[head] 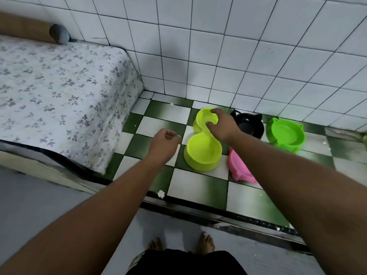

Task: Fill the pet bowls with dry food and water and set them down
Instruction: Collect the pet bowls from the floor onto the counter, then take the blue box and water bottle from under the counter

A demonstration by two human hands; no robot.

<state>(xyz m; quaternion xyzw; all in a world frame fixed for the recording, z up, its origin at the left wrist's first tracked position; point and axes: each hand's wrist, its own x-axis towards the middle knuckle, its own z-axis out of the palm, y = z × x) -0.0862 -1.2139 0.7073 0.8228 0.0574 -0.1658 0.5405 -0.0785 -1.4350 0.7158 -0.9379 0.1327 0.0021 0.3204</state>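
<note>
Right hand [222,125] is clamped onto the far cup of a yellow-green plastic double pet bowl [202,147], thumb on the far rim and fingers hooked over the inner edge on the near side. Looks like a proper grip on the rim. Whether the bowl is flat on the floor or a bit lifted at that end, can't really tell from this angle.

Left hand [164,143] is just hovering to the left of the double bowl, loosely curled into a half fist, not holding anything and not touching the bowl.

Both cups of the double bowl look empty, no kibble or water that I can see. It's sitting on a green and white checkered tile floor [198,187], near the corner.

Right behind the right hand there's a black plastic bowl with cat ears [251,126], close to the white tiled wall [218,56]. To the right of that is a bright green plastic bowl with ears [286,135]. A pink plastic bowl [237,167] sits nearer, mostly hidden under the right forearm.

Off to the left is a mattress with a floral sheet [59,92] pushed against the wall. Bare feet [205,242] at the bottom edge, on a grey floor.
</note>
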